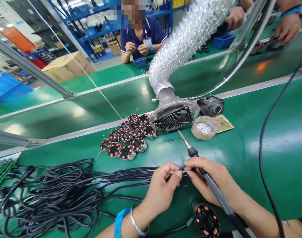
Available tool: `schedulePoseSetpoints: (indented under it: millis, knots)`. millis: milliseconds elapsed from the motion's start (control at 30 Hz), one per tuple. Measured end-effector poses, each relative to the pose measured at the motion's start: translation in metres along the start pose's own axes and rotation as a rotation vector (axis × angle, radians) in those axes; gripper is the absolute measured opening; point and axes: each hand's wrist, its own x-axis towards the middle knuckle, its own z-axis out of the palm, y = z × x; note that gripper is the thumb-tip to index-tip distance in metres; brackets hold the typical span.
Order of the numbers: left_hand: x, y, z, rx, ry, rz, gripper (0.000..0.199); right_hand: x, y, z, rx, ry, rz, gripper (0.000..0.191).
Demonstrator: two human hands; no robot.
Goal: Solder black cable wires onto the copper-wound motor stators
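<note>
Wire (183, 171) pinched in left hand (163, 187); right hand (222, 177) grips soldering iron (211, 185), bench edge (252, 88) well beyond.

- a green bench top (240, 158), smooth and a little shiny, with a pale metal strip (252, 88) along its far edge.
- at its left, a big loose tangle of black cables (66, 198), with green strands (3, 173) beside it.
- near the far edge, a close cluster of copper-wound rings (126, 136), thin wire ends sticking up from several.
- right of these, a round-grilled fan (175, 119).
- beside the fan, a shallow tub (203, 135) of silvery bits, a flat square pad (225, 124) and a dark block (211, 107).
- in front of the fan, small black pieces (171, 140).
- nearest, one more copper-wound ring (207, 218), tilted.
</note>
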Motion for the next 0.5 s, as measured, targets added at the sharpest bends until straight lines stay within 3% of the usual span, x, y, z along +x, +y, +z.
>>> schedulePoseSetpoints:
  millis: [300,500]
  knots:
    - [-0.0019,-0.0032,0.0013,0.058,0.002,0.044,0.023,-0.0017,0.0003,-0.0023,0.036,-0.012,0.063,0.024]
    - [-0.0030,-0.0040,0.0029,0.070,0.030,0.053,0.025,-0.0047,-0.0024,-0.0080,0.008,0.104,0.049,0.027]
